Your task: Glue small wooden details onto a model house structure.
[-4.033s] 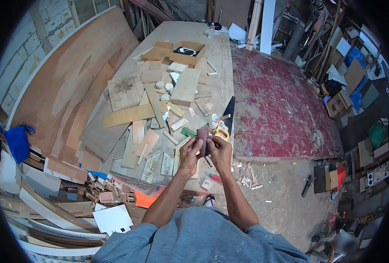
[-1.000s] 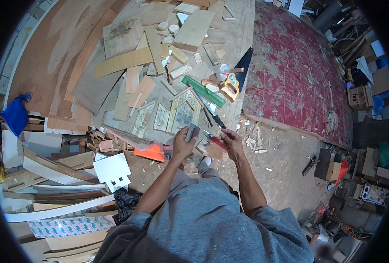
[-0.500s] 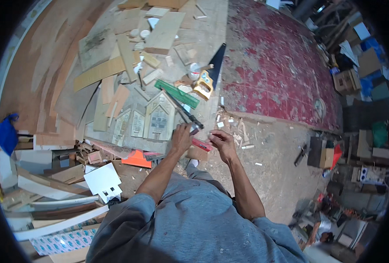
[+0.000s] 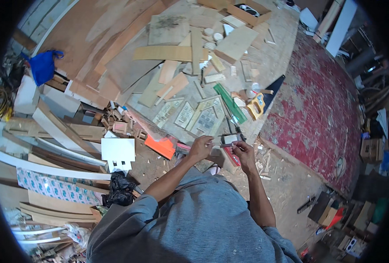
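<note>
My right hand (image 4: pixel 246 155) pinches a small dark strip (image 4: pixel 227 145) by its end, just off the table's near edge. My left hand (image 4: pixel 201 148) is apart from it on the left, fingertips drawn together; whether something small is between them cannot be made out. Behind the strip is a small pale block (image 4: pixel 230 139), beside a dark slender tool (image 4: pixel 236 128). Below the hands a red object (image 4: pixel 230 156) lies on a wooden block. House-shaped wooden pieces with window patterns (image 4: pixel 206 116) lie flat beyond my hands, next to a green straightedge (image 4: pixel 230 103).
A handsaw with a yellow handle (image 4: pixel 256 106) lies right of the straightedge. Wood offcuts (image 4: pixel 236 44) crowd the far table. An orange tool (image 4: pixel 160 147) sits at the near edge. Curved boards (image 4: pixel 50 168) and a white cutout panel (image 4: pixel 117 150) are stacked left. Wood scraps litter the floor.
The view has swung left, so the table appears farther right. My left hand has come away from the dark tool. My right hand, empty-looking earlier, now pinches the dark strip.
</note>
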Demonstrator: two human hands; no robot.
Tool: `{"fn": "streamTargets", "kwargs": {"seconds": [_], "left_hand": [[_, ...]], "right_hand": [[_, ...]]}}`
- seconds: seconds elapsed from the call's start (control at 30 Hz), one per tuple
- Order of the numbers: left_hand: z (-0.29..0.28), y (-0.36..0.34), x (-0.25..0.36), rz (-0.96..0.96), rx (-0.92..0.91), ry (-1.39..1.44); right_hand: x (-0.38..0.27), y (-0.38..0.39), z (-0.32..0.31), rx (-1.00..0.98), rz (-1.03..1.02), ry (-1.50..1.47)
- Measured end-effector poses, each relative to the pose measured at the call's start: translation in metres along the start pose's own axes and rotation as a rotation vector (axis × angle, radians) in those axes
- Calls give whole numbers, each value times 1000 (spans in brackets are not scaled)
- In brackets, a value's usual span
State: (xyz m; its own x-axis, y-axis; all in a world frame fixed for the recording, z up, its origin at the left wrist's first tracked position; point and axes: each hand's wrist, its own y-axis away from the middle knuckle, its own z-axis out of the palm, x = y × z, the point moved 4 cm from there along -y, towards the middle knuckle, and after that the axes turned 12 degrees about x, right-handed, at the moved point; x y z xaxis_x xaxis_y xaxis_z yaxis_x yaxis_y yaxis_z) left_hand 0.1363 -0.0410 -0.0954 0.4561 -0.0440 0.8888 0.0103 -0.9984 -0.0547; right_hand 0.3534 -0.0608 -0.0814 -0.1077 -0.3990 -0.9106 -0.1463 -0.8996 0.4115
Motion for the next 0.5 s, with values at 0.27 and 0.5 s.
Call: {"fn": "streamTargets", "kwargs": {"seconds": [0.27, 0.5], "left_hand": [[-139, 1, -108, -301, 427, -206], [-186, -56, -121, -138, 355, -496]], "right_hand": [[2, -42, 151, -256, -10, 98], [28, -89, 262, -141, -213, 399]]}}
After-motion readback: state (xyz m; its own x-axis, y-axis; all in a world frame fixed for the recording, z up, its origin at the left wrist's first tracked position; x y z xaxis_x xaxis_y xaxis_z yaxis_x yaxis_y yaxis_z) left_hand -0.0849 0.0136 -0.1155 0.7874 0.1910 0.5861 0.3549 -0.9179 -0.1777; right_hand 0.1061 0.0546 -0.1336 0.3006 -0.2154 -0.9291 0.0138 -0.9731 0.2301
